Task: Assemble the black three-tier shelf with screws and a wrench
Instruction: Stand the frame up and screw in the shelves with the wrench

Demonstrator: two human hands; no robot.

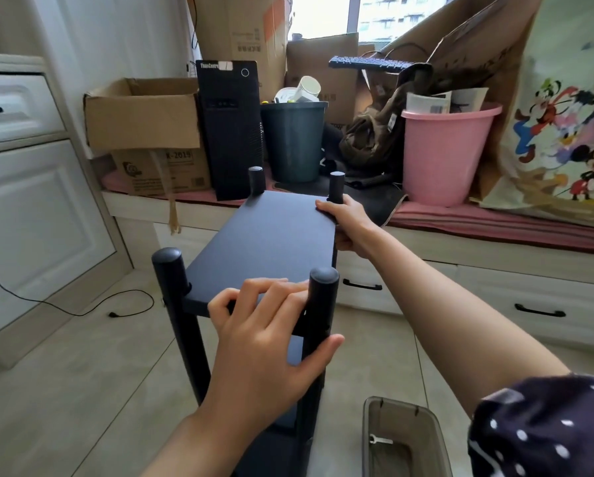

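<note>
Four posts point(171, 287) up, we grip the standing shelf's top board point(264, 242) with both hands, left hand point(271, 342), right hand point(348, 225); assembly looks nearly finished.

A room in a home, used partly for storage. White panelled cabinets point(30, 208) line the left wall; a window seat with drawers point(495, 297) carries cardboard boxes point(140, 115), a desktop computer tower point(230, 129), two waste bins point(443, 153) and a cartoon-print bag point(564, 132). Tiled floor point(82, 390).
</note>
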